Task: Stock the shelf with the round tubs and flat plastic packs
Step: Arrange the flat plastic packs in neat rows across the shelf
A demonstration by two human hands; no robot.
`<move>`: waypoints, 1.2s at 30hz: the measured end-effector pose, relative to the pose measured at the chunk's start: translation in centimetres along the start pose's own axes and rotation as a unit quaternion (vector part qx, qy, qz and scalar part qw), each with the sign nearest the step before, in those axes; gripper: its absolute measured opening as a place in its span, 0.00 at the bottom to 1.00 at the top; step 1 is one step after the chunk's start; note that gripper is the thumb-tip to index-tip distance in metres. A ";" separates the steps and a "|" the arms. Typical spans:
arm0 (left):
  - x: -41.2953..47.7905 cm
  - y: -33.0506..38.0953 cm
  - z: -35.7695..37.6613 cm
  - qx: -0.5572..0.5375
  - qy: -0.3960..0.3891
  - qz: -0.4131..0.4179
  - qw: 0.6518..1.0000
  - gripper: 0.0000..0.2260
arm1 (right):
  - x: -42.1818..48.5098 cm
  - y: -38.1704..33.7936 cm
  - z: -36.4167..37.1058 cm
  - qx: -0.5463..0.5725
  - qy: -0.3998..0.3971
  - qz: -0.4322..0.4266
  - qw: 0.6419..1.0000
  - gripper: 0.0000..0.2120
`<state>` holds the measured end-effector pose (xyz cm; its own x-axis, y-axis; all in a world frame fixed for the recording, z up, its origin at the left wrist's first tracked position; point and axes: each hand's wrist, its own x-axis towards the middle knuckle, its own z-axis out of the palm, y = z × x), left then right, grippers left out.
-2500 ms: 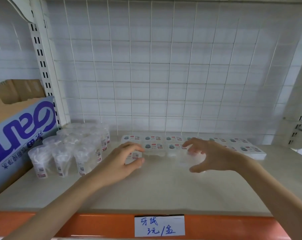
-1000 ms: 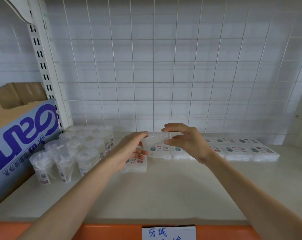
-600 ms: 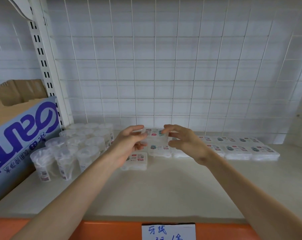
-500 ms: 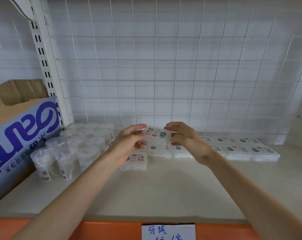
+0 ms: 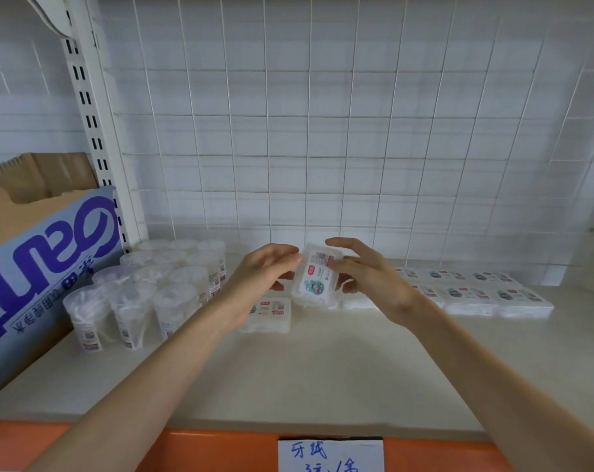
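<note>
On the shelf (image 5: pixel 322 369), round tubs (image 5: pixel 152 287) cluster left, beside a cardboard box (image 5: pixel 43 267); flat packs (image 5: pixel 476 294) lie in rows back right. A lone pack (image 5: pixel 271 315) lies before them, a held pack (image 5: pixel 317 275) just above it.

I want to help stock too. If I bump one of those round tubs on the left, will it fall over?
Probably, quite easily: each round tub stands upright, taller than wide, narrowing toward its base. It looks light, thin clear plastic with white contents. Tipped over, it would likely roll, though packed neighbours may catch it.
</note>
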<state>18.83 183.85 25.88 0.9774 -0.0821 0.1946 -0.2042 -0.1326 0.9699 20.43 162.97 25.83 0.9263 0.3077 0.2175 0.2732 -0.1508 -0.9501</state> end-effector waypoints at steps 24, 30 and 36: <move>-1.1 -0.4 0.9 0.277 0.014 0.069 0.958 0.20 | -0.6 0.2 0.2 -0.410 0.044 -0.167 0.896 0.23; -3.9 -0.4 -0.6 0.563 -0.080 0.082 0.818 0.26 | -1.2 -0.3 -0.2 -0.474 -0.032 -0.098 0.874 0.29; -4.8 -1.9 -1.7 0.607 -0.112 0.063 0.784 0.26 | -1.2 -0.3 0.1 -0.473 -0.068 -0.075 0.875 0.26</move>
<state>14.67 186.17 23.35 0.9393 -0.3232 0.1152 -0.3318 -0.9411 0.0651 19.19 162.74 25.78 0.8401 0.4897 0.2334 0.5408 -0.7903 -0.2882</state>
